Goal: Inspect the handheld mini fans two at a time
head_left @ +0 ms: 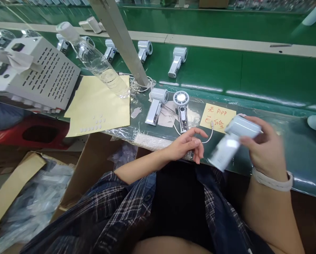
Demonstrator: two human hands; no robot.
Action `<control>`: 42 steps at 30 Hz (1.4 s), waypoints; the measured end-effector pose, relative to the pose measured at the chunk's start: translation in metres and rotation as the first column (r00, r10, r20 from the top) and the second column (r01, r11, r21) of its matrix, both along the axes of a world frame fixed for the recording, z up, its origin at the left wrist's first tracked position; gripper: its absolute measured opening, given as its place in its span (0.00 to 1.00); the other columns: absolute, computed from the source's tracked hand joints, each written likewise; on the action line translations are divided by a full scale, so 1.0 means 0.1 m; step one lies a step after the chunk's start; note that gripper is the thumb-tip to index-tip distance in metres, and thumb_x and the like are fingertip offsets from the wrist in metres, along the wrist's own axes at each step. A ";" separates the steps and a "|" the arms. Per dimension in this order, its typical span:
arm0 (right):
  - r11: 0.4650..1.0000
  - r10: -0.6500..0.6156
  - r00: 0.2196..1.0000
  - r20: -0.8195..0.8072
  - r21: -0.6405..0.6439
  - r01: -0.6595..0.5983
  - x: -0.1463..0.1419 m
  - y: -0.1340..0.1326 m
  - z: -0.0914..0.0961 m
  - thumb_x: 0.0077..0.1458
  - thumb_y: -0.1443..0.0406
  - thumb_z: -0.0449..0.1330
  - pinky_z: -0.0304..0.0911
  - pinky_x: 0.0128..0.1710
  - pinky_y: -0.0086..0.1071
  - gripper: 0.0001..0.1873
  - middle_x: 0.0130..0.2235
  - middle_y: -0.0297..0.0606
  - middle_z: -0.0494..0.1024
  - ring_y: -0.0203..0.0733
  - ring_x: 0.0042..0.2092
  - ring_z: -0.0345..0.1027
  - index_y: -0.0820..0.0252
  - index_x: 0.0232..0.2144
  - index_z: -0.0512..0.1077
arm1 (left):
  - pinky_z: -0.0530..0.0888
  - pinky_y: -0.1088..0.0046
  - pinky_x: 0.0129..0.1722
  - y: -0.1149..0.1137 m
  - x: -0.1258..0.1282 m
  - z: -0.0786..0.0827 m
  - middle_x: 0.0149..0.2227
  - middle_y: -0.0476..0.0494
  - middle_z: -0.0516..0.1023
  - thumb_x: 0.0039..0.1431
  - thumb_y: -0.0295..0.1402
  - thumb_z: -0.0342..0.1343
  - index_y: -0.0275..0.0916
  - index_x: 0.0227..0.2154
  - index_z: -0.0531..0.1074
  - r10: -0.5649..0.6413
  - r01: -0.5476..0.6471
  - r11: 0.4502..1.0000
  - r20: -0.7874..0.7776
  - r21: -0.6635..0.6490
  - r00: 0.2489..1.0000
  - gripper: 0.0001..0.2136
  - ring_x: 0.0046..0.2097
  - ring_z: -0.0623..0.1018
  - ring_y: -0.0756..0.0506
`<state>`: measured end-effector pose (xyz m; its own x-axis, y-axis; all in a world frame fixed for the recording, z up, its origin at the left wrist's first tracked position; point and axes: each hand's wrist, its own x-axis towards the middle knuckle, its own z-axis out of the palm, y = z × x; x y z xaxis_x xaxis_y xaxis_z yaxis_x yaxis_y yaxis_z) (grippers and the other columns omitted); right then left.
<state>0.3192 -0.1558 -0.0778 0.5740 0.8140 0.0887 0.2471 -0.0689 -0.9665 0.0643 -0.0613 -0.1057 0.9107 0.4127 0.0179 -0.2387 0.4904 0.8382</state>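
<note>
My right hand (266,144) grips a pale blue handheld fan (228,144) by its round head, with the handle tilted down to the left and blurred by motion. Near the bench edge, my left hand (191,143) hovers with loosely curled, parted fingers and holds nothing. Just beyond it lies a fan with its handle opened (183,113), the circuit board showing. Left of that rests another pale blue fan (156,104). A white charging cable (212,128) loops past my left hand onto a yellow note (218,114) with red handwriting.
Several fans, one of them (177,61), stand along the green conveyor (226,74). A water bottle (102,67) leans over yellow paper (102,109) bearing small white pieces. A metal post (123,38) rises beside a vented white box (38,74). An open carton (76,173) sits below left.
</note>
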 end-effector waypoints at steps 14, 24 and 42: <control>0.926 0.315 0.881 -0.352 -0.087 -0.366 -0.83 -0.31 0.09 0.53 0.33 0.69 0.81 0.37 0.47 0.48 0.46 0.46 0.86 0.59 0.43 0.84 0.49 0.65 0.68 | 0.69 0.75 0.26 -0.13 0.02 0.30 0.27 0.53 0.75 0.69 0.66 0.51 0.40 0.45 0.68 -0.238 0.314 0.909 -0.276 0.274 0.931 0.29 0.24 0.74 0.52; 0.846 0.216 0.674 0.707 -0.480 0.233 -0.12 -0.65 0.21 0.64 0.44 0.52 0.74 0.36 0.64 0.30 0.45 0.49 0.84 0.77 0.43 0.80 0.44 0.62 0.73 | 0.77 0.73 0.32 0.02 0.01 0.16 0.33 0.47 0.83 0.68 0.59 0.60 0.41 0.43 0.79 -0.402 0.504 0.789 -0.325 0.351 0.856 0.24 0.30 0.82 0.49; 0.817 0.305 0.653 0.693 -0.543 0.195 -0.20 -0.45 0.15 0.72 0.50 0.49 0.75 0.35 0.49 0.33 0.52 0.49 0.86 0.65 0.43 0.83 0.53 0.73 0.65 | 0.78 0.77 0.32 0.05 -0.02 0.04 0.35 0.47 0.80 0.62 0.58 0.67 0.36 0.46 0.77 -0.350 0.352 0.936 -0.121 -0.006 0.929 0.27 0.33 0.83 0.52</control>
